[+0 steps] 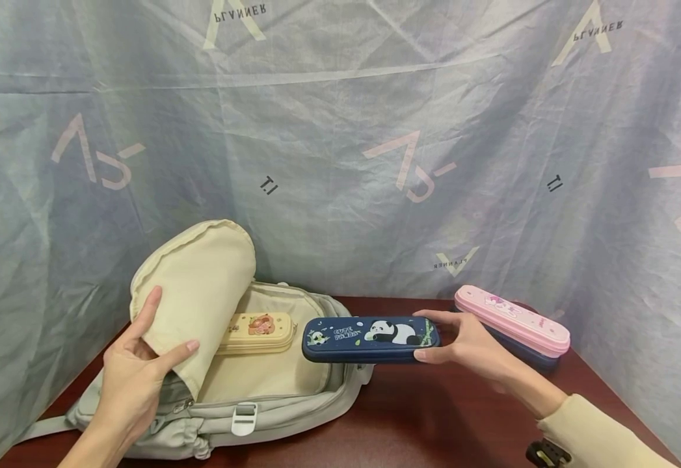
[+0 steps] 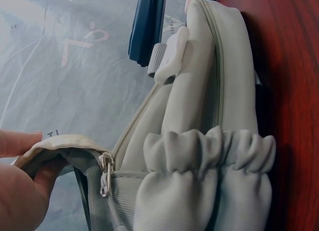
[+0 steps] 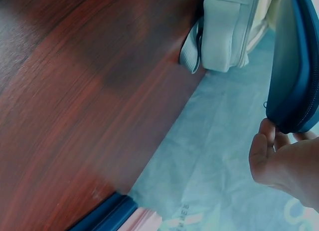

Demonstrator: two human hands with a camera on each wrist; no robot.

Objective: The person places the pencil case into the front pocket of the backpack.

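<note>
My right hand point(image 1: 463, 344) grips the right end of a navy pencil case point(image 1: 346, 351) with a panda on its lid. The case is held up off the table beside the backpack's opening, and in the right wrist view its zipped side point(image 3: 304, 91) shows above my fingers. With my left hand point(image 1: 135, 370) I pinch the edge of the raised cream flap point(image 1: 200, 279) of a pale grey-green backpack point(image 1: 293, 416) lying on the table. Inside the opened compartment lies a yellow pencil case point(image 1: 264, 335), its left end hidden behind the flap.
At the right of the dark red table point(image 1: 434, 422), a pink pencil case point(image 1: 516, 322) is stacked on another navy case point(image 1: 542, 359). Grey printed cloth point(image 1: 328, 162) hangs behind and at both sides. A strap point(image 1: 47, 429) trails off the backpack's left end.
</note>
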